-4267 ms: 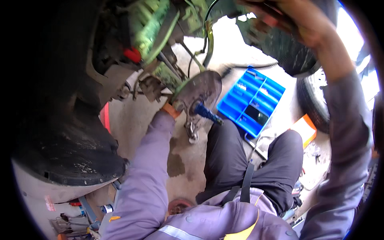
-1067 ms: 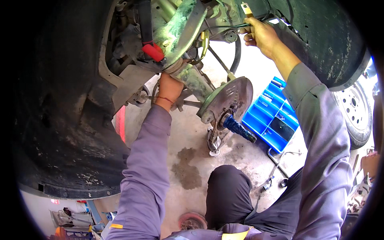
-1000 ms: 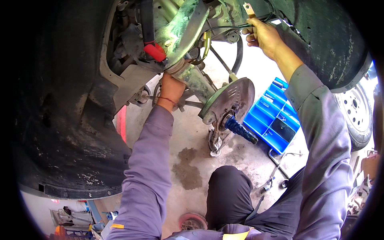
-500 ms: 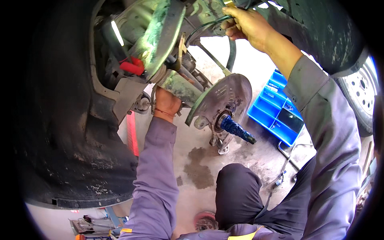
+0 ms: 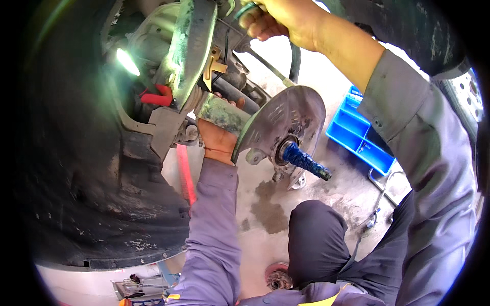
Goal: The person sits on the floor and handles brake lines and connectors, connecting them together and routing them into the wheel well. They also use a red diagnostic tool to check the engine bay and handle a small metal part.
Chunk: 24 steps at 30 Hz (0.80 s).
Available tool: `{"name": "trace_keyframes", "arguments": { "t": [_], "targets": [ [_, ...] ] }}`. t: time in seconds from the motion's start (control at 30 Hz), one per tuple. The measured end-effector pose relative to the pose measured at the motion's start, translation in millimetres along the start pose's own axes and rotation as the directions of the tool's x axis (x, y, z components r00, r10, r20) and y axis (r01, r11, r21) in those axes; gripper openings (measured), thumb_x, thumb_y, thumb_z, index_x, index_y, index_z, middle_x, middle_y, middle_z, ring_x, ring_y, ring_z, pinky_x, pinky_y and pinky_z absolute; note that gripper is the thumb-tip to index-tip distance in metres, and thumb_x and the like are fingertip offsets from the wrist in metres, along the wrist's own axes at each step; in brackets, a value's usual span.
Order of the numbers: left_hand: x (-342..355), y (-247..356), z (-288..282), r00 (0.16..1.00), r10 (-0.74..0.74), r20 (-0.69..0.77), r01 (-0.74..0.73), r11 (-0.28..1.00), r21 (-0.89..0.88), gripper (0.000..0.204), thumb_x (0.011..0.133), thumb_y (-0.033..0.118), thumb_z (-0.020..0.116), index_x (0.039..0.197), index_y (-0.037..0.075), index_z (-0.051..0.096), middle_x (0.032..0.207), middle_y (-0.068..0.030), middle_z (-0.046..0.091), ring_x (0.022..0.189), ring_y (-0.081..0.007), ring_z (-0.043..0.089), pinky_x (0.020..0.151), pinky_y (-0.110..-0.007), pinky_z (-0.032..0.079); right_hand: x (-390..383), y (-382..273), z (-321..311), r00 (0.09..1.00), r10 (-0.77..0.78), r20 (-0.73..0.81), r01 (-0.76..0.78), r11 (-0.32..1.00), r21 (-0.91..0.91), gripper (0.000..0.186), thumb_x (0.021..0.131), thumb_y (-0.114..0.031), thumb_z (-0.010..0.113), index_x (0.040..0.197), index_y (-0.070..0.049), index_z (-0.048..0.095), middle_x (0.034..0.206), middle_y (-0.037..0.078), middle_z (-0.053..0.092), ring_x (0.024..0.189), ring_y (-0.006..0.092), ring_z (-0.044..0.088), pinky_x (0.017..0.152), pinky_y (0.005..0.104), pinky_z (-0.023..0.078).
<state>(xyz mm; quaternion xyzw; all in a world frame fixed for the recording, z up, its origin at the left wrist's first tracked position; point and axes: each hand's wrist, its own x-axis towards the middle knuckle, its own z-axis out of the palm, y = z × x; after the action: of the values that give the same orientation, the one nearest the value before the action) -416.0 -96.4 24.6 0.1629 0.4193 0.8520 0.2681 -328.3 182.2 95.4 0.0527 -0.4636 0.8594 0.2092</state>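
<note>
My left hand (image 5: 218, 138) reaches up behind a grey metal arm (image 5: 224, 113) of the wheel suspension. Its fingertips show on the far side, wrapped round that arm. Next to it is a round brake dust shield (image 5: 286, 115), with a stub axle (image 5: 306, 161) coated in blue grease sticking out toward me. At the top edge, my right hand (image 5: 288, 23) is closed round a thin dark cable (image 5: 246, 10), partly cut off by the frame. Between the hands stands a gold-coloured bracket (image 5: 214, 66), with a black line beside it.
A lit work lamp (image 5: 127, 61) and a red handle-like piece (image 5: 157, 97) sit inside the black wheel arch liner (image 5: 102, 204) at left. A blue compartment tray (image 5: 357, 140) lies on the floor at right, near a wheel (image 5: 467, 97). A round metal part (image 5: 279, 278) rests by my knee.
My right hand has moved left and up with the cable, nearer the top edge. My left hand stays at the metal arm, its fingertips now showing beyond it. The view has shifted slightly.
</note>
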Motion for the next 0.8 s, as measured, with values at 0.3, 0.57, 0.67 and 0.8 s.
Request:
{"name": "trace_keyframes", "arguments": {
  "t": [0.3, 0.57, 0.67, 0.8],
  "targets": [
    [12.2, -4.3, 1.7, 0.998, -0.045, 0.045, 0.044, 0.999, 0.020, 0.028, 0.099, 0.037, 0.049, 0.096, 0.009, 0.055, 0.079, -0.0031, 0.054, 0.080, -0.0216, 0.056, 0.104, -0.048, 0.041, -7.6, -21.1, 10.4, 0.998, -0.019, -0.052, 0.019, 1.000, 0.003, 0.026, 0.097, -0.027, 0.055, 0.100, -0.003, 0.063, 0.077, 0.012, 0.068, 0.065, 0.0213, 0.066, 0.058, 0.0354, 0.053],
    [17.9, -13.0, 10.2, 0.971, -0.124, 0.204, 0.133, 0.991, -0.032, 0.027, 0.100, 0.031, 0.048, 0.108, 0.006, 0.054, 0.086, -0.0041, 0.047, 0.086, -0.0209, 0.048, 0.099, -0.043, 0.041, 8.7, -22.3, 16.4, 0.994, -0.030, -0.101, 0.028, 1.000, -0.014, 0.027, 0.099, -0.025, 0.052, 0.093, 0.000, 0.062, 0.071, 0.010, 0.064, 0.063, 0.0195, 0.063, 0.054, 0.0309, 0.050],
    [-0.4, 11.4, -8.2, 0.980, -0.131, 0.148, 0.126, 0.991, 0.040, 0.028, 0.100, 0.030, 0.046, 0.109, 0.005, 0.054, 0.084, -0.0040, 0.047, 0.084, -0.0203, 0.047, 0.097, -0.042, 0.041, 48.3, 19.7, 24.1, 0.999, -0.010, -0.035, 0.009, 1.000, -0.012, 0.029, 0.098, -0.029, 0.055, 0.100, -0.001, 0.061, 0.075, 0.010, 0.066, 0.062, 0.0177, 0.064, 0.054, 0.0301, 0.052],
    [9.9, 0.0, -2.2, 0.975, -0.100, 0.197, 0.094, 0.995, 0.042, 0.037, 0.099, 0.036, 0.047, 0.116, 0.005, 0.059, 0.084, -0.0048, 0.053, 0.082, -0.0217, 0.052, 0.090, -0.041, 0.043, 62.2, 10.1, 16.3, 0.990, -0.045, -0.136, 0.033, 0.995, -0.096, 0.033, 0.096, -0.034, 0.062, 0.106, -0.002, 0.061, 0.076, 0.008, 0.068, 0.061, 0.0155, 0.066, 0.052, 0.0275, 0.053]
  ]
}}
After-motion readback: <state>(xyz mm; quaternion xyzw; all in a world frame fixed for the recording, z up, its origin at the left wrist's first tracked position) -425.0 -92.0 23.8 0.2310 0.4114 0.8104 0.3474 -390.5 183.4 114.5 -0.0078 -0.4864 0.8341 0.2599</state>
